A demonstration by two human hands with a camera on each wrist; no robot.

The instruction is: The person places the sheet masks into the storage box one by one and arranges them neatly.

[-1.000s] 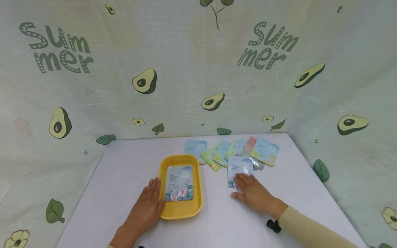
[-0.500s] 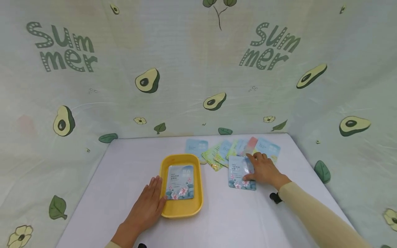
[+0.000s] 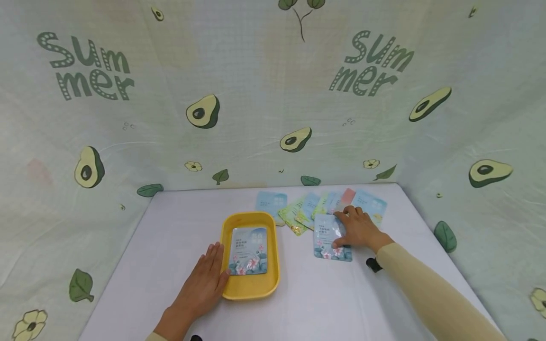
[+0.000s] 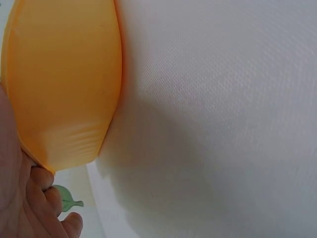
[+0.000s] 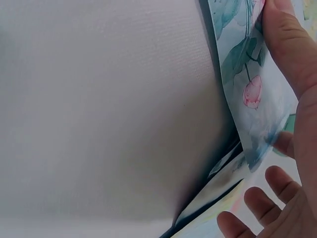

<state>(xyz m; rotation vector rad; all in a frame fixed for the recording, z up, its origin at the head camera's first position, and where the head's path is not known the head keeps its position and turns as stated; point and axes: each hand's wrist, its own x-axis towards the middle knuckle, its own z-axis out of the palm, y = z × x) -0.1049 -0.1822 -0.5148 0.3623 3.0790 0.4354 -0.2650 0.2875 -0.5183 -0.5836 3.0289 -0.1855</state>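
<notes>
My left hand (image 3: 200, 280) rests with straight fingers along the left rim of a yellow tray (image 3: 251, 290), its thumb lying over the edge. Inside the tray lies a flat blue sachet (image 3: 249, 251) printed with pink lotus flowers. A matching lotus sachet (image 3: 327, 237) is to the right of the tray, its right edge pinched by my right hand (image 3: 358, 228). In the right wrist view, the thumb presses on the printed face of that sachet (image 5: 247, 74), the forefinger is at its edge, and the other fingers are spread away from it.
Behind the right hand lies an overlapping row of blue and green sachets (image 3: 304, 210), one with a red corner. A separate blue sachet (image 3: 271, 202) lies behind the tray. A printed avocado curtain (image 3: 251, 156) hangs at the back edge of the white table (image 3: 307, 303).
The right hand has shifted from lying flat on the front of the lotus sachet to its right edge, and now pinches it there. The left hand has stayed at the tray.
</notes>
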